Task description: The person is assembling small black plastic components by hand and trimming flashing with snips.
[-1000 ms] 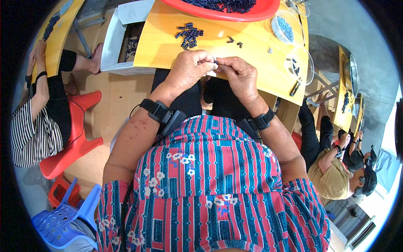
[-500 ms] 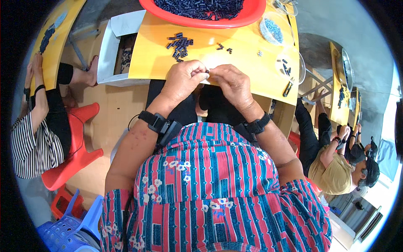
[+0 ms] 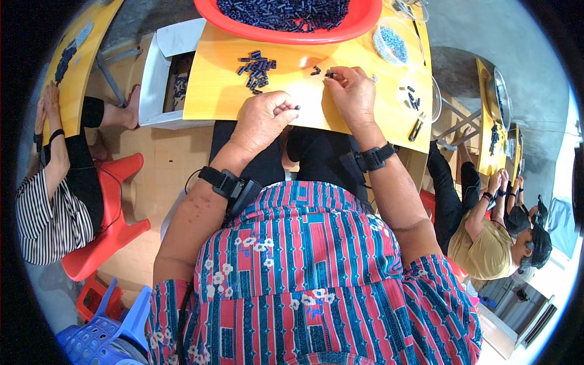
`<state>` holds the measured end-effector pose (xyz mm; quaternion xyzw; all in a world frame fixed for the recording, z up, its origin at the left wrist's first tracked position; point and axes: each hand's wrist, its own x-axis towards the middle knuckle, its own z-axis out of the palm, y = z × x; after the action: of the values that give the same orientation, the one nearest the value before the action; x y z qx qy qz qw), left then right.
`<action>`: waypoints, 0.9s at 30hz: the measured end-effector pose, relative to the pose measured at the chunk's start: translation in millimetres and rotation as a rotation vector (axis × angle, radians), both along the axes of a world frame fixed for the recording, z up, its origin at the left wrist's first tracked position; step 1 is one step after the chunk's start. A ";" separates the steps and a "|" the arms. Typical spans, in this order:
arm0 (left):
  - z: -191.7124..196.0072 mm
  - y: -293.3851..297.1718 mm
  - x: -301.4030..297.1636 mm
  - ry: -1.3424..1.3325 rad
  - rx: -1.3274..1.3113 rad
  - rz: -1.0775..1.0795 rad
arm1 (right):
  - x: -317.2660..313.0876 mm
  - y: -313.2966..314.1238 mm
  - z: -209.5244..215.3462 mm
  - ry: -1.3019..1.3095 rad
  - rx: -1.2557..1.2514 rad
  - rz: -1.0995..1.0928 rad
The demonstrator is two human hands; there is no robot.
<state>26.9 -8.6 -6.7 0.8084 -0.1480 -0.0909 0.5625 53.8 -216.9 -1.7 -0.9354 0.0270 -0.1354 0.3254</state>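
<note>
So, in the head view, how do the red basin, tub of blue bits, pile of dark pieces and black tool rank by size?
Largest: red basin, cut off at the top.
Next: tub of blue bits and pile of dark pieces, too alike to rank.
Smallest: black tool.

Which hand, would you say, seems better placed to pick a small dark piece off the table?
Probably the right hand: it is at a dark piece on the table, while the left hand pinches another piece.

Your left hand point(image 3: 264, 118) pinches a small dark piece point(image 3: 297, 107) on your side of the red basin point(image 3: 292, 38); nearer the basin, your right hand point(image 3: 353, 97) is at another piece point(image 3: 329, 75).
</note>
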 end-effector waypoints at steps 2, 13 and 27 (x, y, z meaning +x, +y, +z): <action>-0.2 1.1 -0.3 0.001 0.014 -0.008 | 0.0 0.5 1.7 -0.036 -0.012 0.044; -3.1 0.7 1.4 0.000 0.001 0.000 | -2.3 -4.0 9.5 -0.058 -0.240 0.037; -0.4 1.3 1.0 0.001 0.030 -0.003 | -12.1 -11.5 17.8 0.008 -0.153 0.119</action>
<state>27.9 -7.4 -7.2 0.8164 -0.1478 -0.0945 0.5502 41.7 -228.4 16.0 -0.9580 -0.0378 -0.1135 0.2606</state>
